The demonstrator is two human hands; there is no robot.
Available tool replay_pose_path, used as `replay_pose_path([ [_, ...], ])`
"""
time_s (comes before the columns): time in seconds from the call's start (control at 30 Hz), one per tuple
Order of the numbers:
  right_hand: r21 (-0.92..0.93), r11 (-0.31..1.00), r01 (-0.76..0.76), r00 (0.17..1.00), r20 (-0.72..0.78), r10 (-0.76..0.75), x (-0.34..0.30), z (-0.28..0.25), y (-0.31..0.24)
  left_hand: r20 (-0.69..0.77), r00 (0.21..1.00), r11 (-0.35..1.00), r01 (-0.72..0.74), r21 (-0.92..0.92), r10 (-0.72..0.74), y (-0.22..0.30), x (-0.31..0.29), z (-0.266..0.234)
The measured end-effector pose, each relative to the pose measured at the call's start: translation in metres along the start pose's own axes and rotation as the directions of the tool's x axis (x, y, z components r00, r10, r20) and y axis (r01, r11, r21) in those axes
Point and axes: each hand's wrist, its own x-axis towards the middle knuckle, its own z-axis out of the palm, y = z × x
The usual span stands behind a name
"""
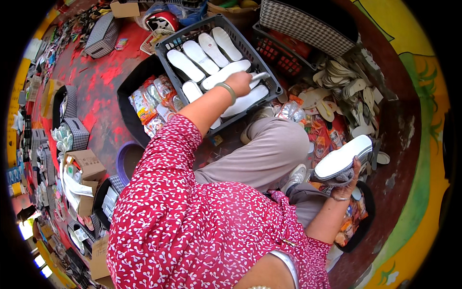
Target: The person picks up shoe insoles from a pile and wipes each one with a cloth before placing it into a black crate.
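Note:
Over the dark grey plastic crate (163,48), my left hand (239,84) has its fingers curled round the end of a white shoe sole (261,76). Several more white soles (185,66) lie in rows inside that crate. My right hand (355,174) holds up a shoe (342,158), its white flat face upward and grey fabric below, away from the crate at the right of my legs. The fingers beneath the shoe are partly hidden.
A dark bin of packaged goods (144,103) stands left of the crate. Loose pale soles (346,84) are heaped near the right wall. A purple tub (126,161), a cardboard box (86,166) and a checked box (102,36) stand on the left.

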Motion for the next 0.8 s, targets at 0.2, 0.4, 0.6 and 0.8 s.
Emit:
replay_pose_path([
  [0.2,-0.007,1.0,0.006,1.0,0.019,-0.005,0.0,0.002,-0.001,0.012,0.999,0.984,-0.046,0.171,0.044,0.013,0.005,0.063],
  [0.4,0.038,0.999,0.018,1.0,0.002,-0.018,-0.001,0.0,-0.002,0.179,0.98,0.989,-0.111,0.099,0.092,0.009,0.012,0.073],
  [0.6,0.042,0.999,0.025,1.0,-0.006,-0.025,0.0,-0.004,-0.003,0.259,0.966,0.989,0.024,-0.145,0.014,-0.028,0.02,0.115],
  [0.8,0.015,1.0,0.027,0.998,-0.051,-0.026,-0.007,0.007,-0.003,0.593,0.804,0.958,0.197,-0.21,-0.035,-0.034,0.024,0.086],
])
